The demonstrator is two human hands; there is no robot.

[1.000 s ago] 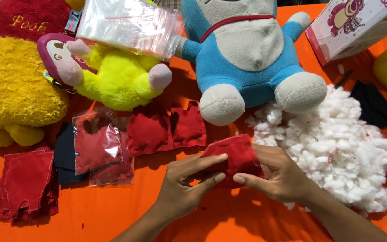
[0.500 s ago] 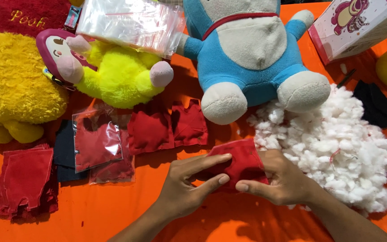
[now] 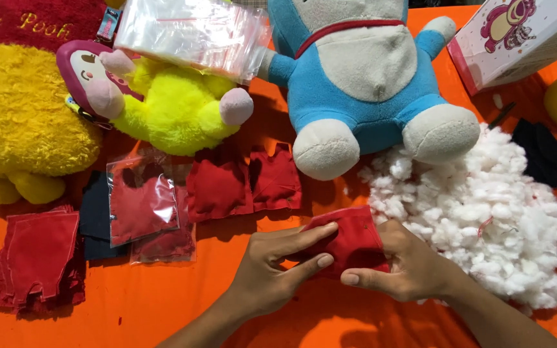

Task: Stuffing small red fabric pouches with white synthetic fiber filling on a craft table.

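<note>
The red pouch [image 3: 349, 241] is a small, plump piece of velvety red cloth, roughly square with a rounded, stuffed look — it lies on the orange table [image 3: 130, 316] near the middle, close to the person, just left of the white stuffing [image 3: 485, 219]. The left hand [image 3: 272, 270] presses on its left edge: two fingers lie stretched out flat along the cloth, thumb tucked below, so the hand is narrowly closed on the pouch's side rather than wrapped round it. The right hand [image 3: 414, 267] cups the right and near side, thumb pointing left along the near edge toward the left fingertips, the other fingers hidden behind the cloth — a close pinch holding the pouch. Farther off and to the left lie two more filled red pieces [image 3: 243, 183], then a clear bag [image 3: 143, 200] with red cloth in it over dark cloth, and a stack of flat red pieces [image 3: 40, 258] at the far left. Beyond sit a blue plush [image 3: 362, 84] and a yellow plush [image 3: 175, 109].
</note>
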